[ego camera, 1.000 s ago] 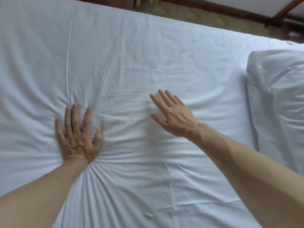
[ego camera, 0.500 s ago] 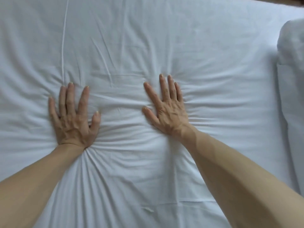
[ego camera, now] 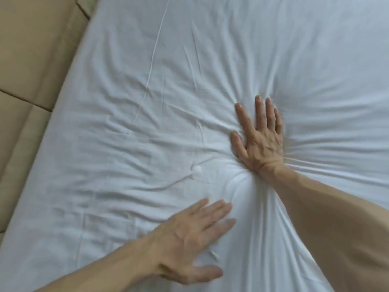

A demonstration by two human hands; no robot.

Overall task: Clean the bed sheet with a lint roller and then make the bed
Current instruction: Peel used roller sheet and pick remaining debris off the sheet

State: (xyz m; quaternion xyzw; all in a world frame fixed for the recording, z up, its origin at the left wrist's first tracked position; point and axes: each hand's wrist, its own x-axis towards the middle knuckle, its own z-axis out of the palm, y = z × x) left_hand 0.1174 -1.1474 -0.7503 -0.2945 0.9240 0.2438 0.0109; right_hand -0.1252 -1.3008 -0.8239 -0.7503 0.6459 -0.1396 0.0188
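Your right hand (ego camera: 261,142) lies flat on the white bed sheet (ego camera: 210,60), fingers straight and close together, thumb out to the side, gripping nothing. Its heel sinks into the mattress, and tight creases fan out from under it on every side. Your left hand (ego camera: 189,239) is nearer to you and to the left of the right one, palm down, fingers straight and a little apart, also holding nothing. It is blurred, so you cannot tell whether it touches the cloth or skims just above it.

The sheet runs under both hands and fills nearly all you can see. No lint roller is in view, so nothing here shows whether the rolling is done. Judging by the flat palms, you are at the smoothing step, with plenty left: the cloth is rumpled all round, and a small lump (ego camera: 196,170) sits between your hands, left of the right wrist. No blanket or pillow shows.

Only one edge of the sheet is visible, well out past your left hand against a tan panelled surface (ego camera: 31,60). It slants away from you. A long crease (ego camera: 153,57) beyond your left hand follows much the same line. With one edge seen, the sheet's long axis cannot be settled.
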